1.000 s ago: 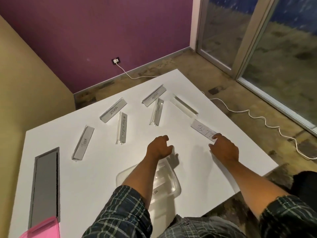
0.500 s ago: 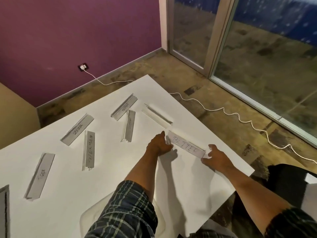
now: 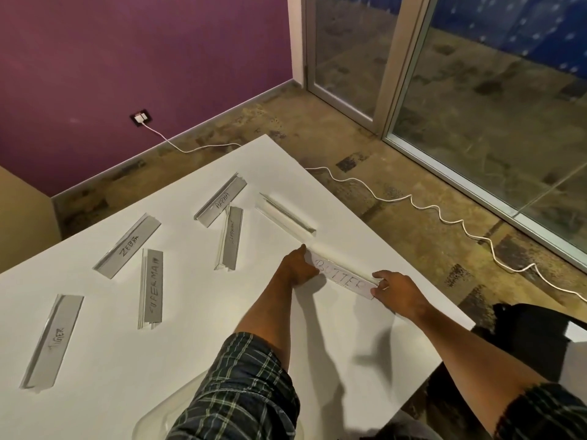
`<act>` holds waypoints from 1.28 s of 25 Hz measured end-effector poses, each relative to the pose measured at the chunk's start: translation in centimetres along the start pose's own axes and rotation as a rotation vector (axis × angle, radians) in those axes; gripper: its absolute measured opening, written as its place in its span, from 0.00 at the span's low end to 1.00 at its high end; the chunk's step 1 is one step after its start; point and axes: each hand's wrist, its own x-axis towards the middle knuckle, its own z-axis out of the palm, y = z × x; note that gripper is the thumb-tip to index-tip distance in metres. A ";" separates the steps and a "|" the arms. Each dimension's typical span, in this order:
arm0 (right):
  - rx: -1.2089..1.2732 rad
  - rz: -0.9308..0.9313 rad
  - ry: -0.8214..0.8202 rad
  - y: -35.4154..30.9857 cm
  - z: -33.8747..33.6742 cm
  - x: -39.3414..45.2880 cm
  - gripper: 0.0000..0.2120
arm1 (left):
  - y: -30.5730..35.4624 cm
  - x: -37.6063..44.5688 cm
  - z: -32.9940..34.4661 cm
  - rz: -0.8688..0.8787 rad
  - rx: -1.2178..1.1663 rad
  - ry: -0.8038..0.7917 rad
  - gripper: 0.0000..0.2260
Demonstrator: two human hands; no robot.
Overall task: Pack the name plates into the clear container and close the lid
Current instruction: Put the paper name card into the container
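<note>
A white name plate reading BUTTER [image 3: 344, 277] sits near the table's right edge, gripped at both ends: my left hand [image 3: 298, 266] on its far-left end, my right hand [image 3: 397, 292] on its near-right end. Several more clear plates lie on the white table [image 3: 95, 360]: TIGER [image 3: 52, 339], SUPERMAN [image 3: 151, 289], ZEBRA [image 3: 127, 246], ALPHA [image 3: 221, 200], one with faint writing [image 3: 230, 241] and an unlabelled one [image 3: 286, 217]. The clear container [image 3: 155, 420] shows only as a corner under my left sleeve at the bottom.
The table's right edge runs diagonally just past my right hand, with patterned floor beyond. A white cable [image 3: 413, 198] snakes over the floor from a wall socket [image 3: 141, 117]. Glass doors stand at the right.
My left hand left the container and reached to the BUTTER plate's far end. Both hands now grip that plate. The view swung right, so the container slid mostly out of sight.
</note>
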 end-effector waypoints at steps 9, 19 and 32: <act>0.118 0.042 0.051 -3.4 0.9 -2.0 0.18 | -4.4 -5.1 -2.0 -0.045 0.010 0.313 0.15; 0.140 -0.327 -0.109 -12.8 5.2 -6.8 0.28 | -13.7 -17.1 -9.2 -0.198 -0.230 0.310 0.07; -0.515 -1.033 -0.267 -19.9 11.4 -12.9 0.30 | -23.8 -32.3 -10.2 -0.414 -0.500 0.152 0.08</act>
